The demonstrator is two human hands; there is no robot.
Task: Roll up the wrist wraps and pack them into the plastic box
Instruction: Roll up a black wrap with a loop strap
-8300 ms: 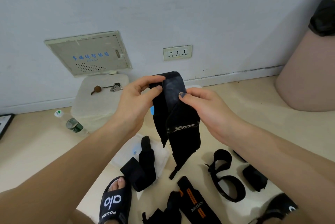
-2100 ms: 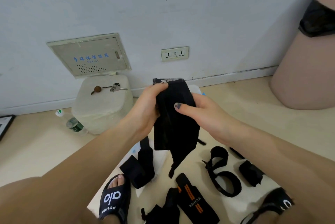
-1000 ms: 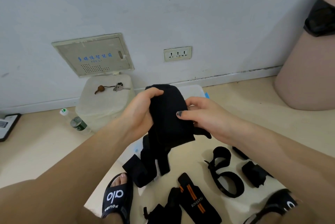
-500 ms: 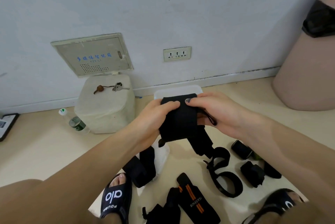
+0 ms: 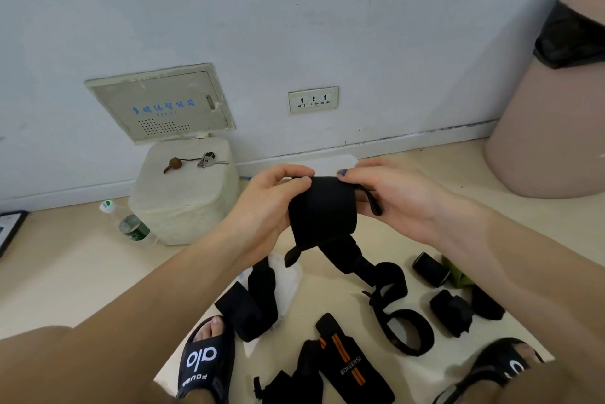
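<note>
The black wrist wrap [image 5: 322, 207] is held above the floor [image 5: 82, 272], half rolled, its loose tail hanging down. The left hand [image 5: 265, 204] and right hand [image 5: 393, 194] pinch its ends, fingers curled. Rolling well likely means even tension and aligned edges. The plastic box [image 5: 330, 163] lies just beyond.

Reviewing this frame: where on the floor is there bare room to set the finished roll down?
Bare floor lies left of the left forearm, in front of the water bottle. More lies between the right hand and the pink bin. Between the sandals it is crowded with loose wraps, such as the orange-striped wrap and looped strap.
</note>
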